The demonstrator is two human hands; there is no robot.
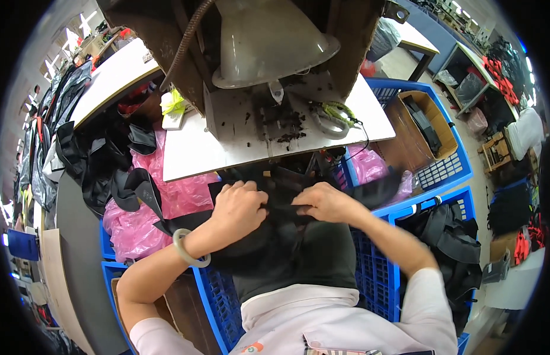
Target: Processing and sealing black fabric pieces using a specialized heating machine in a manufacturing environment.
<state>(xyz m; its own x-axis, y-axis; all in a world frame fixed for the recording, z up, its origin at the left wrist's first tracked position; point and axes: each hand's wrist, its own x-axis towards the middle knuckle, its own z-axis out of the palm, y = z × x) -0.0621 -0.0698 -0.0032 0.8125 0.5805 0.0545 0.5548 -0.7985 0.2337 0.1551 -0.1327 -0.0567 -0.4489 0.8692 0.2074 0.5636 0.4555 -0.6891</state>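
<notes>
Over my lap, my left hand (236, 207) is closed with curled fingers on a black fabric strip (251, 251). Beside it, my right hand (328, 203) pinches the same dark material, thumb and fingers together. Black fabric hangs below both hands over my legs, and another blurred black length sticks out past my right hand. Just beyond the hands is the front edge of a white work table (227, 157). Dark-on-dark material hides where one piece ends and another begins.
A translucent cone-shaped hood (269, 44) hangs over the table. Scissors with a green-wrapped handle (334, 121) lie near dark crumbs. Pink plastic bags (133, 231) and black straps (103, 160) sit at left. Blue crates (438, 177) at right hold cardboard and black pieces.
</notes>
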